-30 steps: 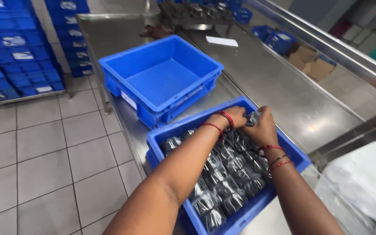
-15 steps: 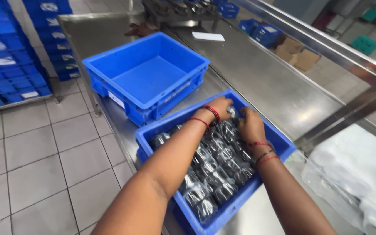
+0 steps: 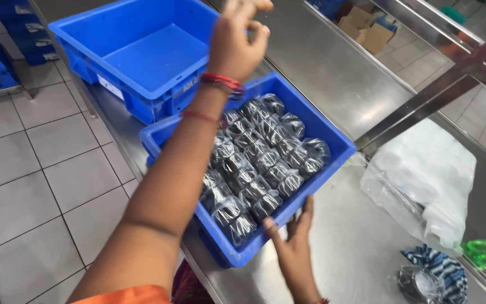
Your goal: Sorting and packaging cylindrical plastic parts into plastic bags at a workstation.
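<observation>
lifting left hand (image 3: 236, 39) off crate (image 3: 333, 147)

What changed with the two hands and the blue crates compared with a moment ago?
Both hands left the wrapped black parts. The left hand rose above the empty blue plastic crate; whether it holds anything cannot be told. The right hand drew back to the near rim of the full blue plastic crate, open. Both crates stayed on the steel table.
</observation>
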